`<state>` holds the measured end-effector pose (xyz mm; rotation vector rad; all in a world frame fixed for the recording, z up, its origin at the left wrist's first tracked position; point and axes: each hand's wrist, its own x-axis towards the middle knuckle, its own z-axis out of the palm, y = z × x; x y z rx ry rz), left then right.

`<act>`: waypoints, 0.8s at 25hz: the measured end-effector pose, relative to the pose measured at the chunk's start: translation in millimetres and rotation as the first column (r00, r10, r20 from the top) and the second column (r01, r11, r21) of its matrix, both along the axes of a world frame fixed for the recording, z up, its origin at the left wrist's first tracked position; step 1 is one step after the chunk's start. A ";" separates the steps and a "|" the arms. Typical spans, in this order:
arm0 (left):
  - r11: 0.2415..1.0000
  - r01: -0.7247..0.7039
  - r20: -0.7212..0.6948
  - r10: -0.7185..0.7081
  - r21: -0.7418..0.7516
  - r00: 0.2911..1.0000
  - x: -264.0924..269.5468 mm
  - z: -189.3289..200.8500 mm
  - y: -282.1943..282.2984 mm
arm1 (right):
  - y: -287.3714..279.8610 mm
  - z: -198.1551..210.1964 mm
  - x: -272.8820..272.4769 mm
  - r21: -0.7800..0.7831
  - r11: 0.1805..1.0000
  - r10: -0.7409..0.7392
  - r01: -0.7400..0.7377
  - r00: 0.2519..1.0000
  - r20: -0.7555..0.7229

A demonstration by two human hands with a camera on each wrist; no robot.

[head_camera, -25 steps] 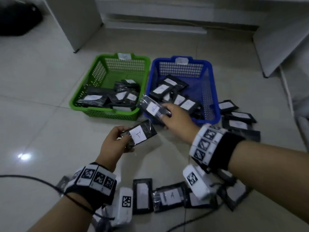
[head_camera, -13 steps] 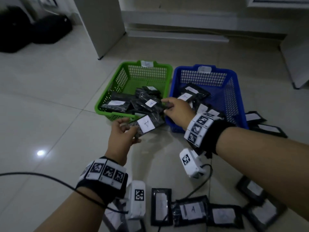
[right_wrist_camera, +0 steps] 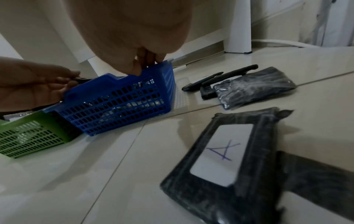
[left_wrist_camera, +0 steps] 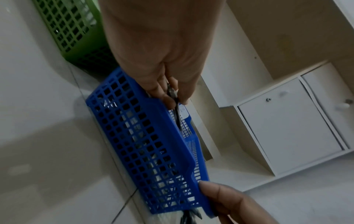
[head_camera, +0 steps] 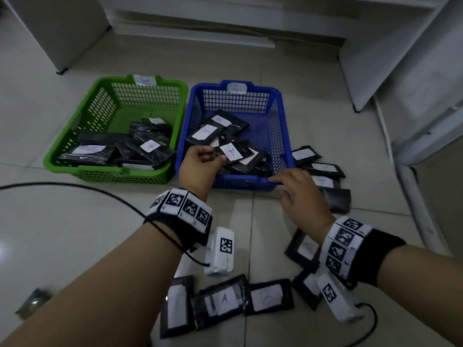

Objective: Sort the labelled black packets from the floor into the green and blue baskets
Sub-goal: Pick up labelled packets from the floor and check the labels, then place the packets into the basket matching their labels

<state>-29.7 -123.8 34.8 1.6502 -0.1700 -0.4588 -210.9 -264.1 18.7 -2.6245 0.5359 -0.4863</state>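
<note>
Floor tiles are holding the blue basket [head_camera: 283, 136]. Over it my left hand [head_camera: 198, 166] is pinching an A packet [head_camera: 231, 152]. My right hand [head_camera: 300, 194], fingers loose, is touching its near rim. More packets [head_camera: 320, 169] are lying beside it.

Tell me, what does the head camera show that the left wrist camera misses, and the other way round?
Only the head view shows the letter A on the packet pinched by the left hand, the packets inside the green basket, and loose packets on the floor.

Only the left wrist view shows the white cupboard doors and that packet edge-on between the fingers.

Both show the blue basket, the green basket beside it, and the right hand touching the blue basket's near rim.
</note>
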 end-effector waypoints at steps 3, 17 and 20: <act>0.988 0.069 0.136 -0.089 0.141 0.987 -5.4 -1.5 -9.4 | -3.8 -3.8 -12.8 0.047 0.996 0.079 -0.075 0.992 -0.095; 0.638 0.549 0.105 -0.698 0.540 0.709 -170.9 -41.3 -38.1 | 0.6 -18.2 -159.6 0.276 0.815 -0.320 0.509 0.793 -0.519; 0.551 0.545 0.060 -0.737 0.632 0.674 -184.9 -54.8 -41.8 | 11.9 -24.0 -164.2 0.257 0.824 -0.264 0.505 0.743 -0.615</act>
